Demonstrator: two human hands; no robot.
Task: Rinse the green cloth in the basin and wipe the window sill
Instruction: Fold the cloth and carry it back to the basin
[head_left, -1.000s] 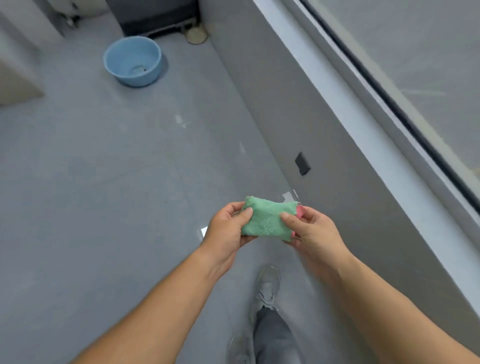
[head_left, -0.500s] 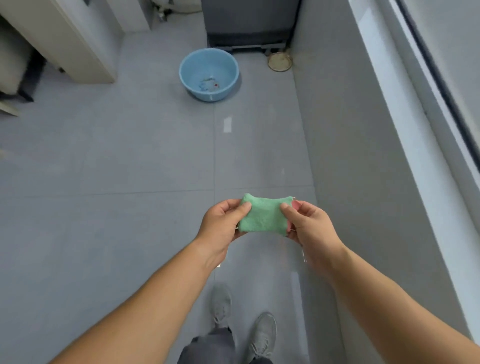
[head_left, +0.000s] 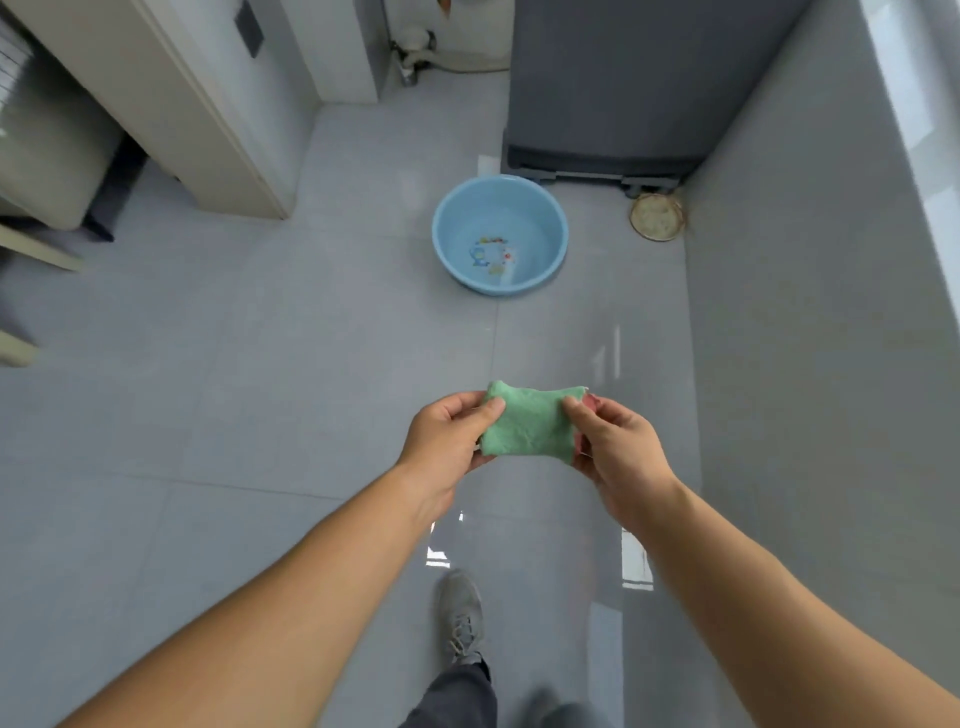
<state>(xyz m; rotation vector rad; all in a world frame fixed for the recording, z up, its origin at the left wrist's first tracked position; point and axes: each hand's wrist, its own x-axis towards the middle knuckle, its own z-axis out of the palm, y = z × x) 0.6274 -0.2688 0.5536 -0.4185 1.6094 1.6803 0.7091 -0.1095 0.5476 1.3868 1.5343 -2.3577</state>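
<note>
A folded green cloth (head_left: 530, 423) with a pink edge on its right side is held in front of me at waist height. My left hand (head_left: 447, 436) pinches its left end and my right hand (head_left: 615, 447) pinches its right end. A light blue round basin (head_left: 548, 208) stands on the grey tiled floor straight ahead, with a little water and a printed picture at its bottom. The white window sill (head_left: 919, 119) runs along the top of the grey wall at the far right.
A dark grey appliance (head_left: 623, 88) stands behind the basin, with a round floor drain cover (head_left: 655, 217) at its right foot. A beige cabinet (head_left: 171, 104) and a stool are at the left. My shoe (head_left: 460, 613) is on the floor below my hands.
The view has turned away from the sill wall and towards the basin, which is now centred and closer. Both hands keep the same hold on the cloth.
</note>
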